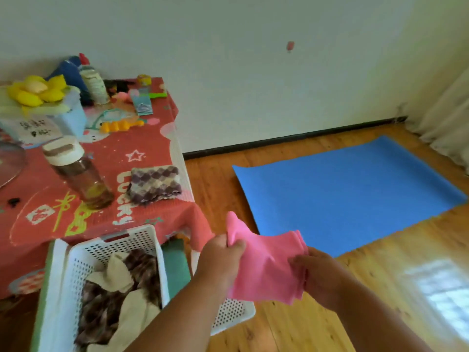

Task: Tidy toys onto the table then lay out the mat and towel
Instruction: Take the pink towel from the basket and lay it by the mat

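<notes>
A folded pink cloth towel [266,265] hangs in the air between the person's two hands, above the wooden plank floor [355,288] and just in front of the near edge of a flat blue foam mat [350,191]. The left hand [223,260] pinches the towel's upper left corner, with the thumb over the fabric and the fingers curled behind it, so a peak of cloth sticks up above the knuckles. The right hand [317,273] grips the stacked right edge of the towel, its fingers curled round the layers. The mat lies spread out on the floor near the white wall, well apart from the low table with the red printed cloth [152,138] at the left. On that table stand a clear bottle with a white and brown cap [76,174], a purple and cream checked knitted cloth [154,184], a yellow plastic caterpillar-shaped toy [119,125], a yellow plush flower [35,90] and a white bottle with a red top [94,82]. In front of the table, beside the left forearm, sits a white perforated plastic basket [142,240] holding brown and cream crumpled fabrics [119,283].
</notes>
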